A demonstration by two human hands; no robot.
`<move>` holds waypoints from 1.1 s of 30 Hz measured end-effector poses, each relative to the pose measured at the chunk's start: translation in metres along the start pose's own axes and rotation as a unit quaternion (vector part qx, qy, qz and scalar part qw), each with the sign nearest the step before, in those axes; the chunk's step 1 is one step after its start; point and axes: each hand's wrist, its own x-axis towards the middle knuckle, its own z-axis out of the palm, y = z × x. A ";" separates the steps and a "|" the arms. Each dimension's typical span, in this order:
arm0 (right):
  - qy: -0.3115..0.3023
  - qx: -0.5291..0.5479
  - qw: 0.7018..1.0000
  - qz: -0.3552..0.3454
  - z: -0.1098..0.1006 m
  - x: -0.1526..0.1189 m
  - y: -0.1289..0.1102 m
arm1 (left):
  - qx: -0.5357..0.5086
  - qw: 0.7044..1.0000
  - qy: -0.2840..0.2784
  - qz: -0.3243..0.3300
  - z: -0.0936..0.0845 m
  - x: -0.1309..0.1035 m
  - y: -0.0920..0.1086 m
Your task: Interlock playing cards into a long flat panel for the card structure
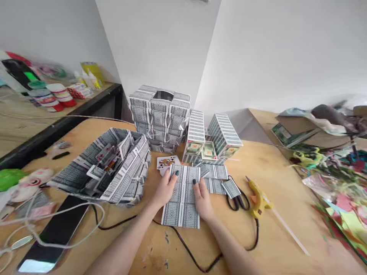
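Note:
A flat panel of joined playing cards [182, 206], patterned backs up, is held between my two hands above the table. My left hand [166, 189] grips its left edge, thumb on top. My right hand [203, 198] grips the right edge the same way, with the fingers underneath hidden. Just beyond the panel lie loose face-up cards [168, 162], a queen showing on top. More joined cards [216, 172] lie past my right hand. Black-handled scissors [243, 200], partly under a small card piece, rest beside a yellow glue gun [259, 200] with a clear glue stick in it.
A card-built box [130, 173] holding loose cards stands at left. Behind are a taller card structure [159, 114] and stacked card packs [195, 133]. A black cord [183, 244] crosses the table in front. Paper scraps [346, 214] pile up at right; a dark tablet-like slab [57, 233] lies left.

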 end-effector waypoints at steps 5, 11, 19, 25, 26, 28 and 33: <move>0.009 0.002 1.000 -0.012 0.002 0.001 0.000 | -0.007 1.000 0.010 0.009 0.001 0.002 -0.002; 0.006 0.133 0.991 0.008 -0.008 0.000 -0.013 | -0.130 0.991 -0.006 0.027 0.007 0.001 0.003; -0.011 0.124 0.992 -0.013 -0.008 0.022 -0.028 | -0.296 0.949 -0.092 -0.056 0.003 0.000 0.012; -0.190 -0.115 0.947 -0.231 0.009 0.069 -0.050 | -0.313 0.928 -0.183 -0.086 -0.011 0.002 0.005; -0.208 -0.164 0.934 -0.240 0.013 0.076 -0.053 | -0.309 0.928 -0.193 -0.081 -0.012 0.003 0.004; -0.244 -0.295 0.894 -0.234 0.021 0.085 -0.057 | -0.295 0.929 -0.213 -0.072 -0.015 0.004 0.002; -0.276 -0.553 0.754 -0.221 0.035 0.084 -0.064 | -0.273 0.933 -0.220 -0.080 -0.017 0.004 0.002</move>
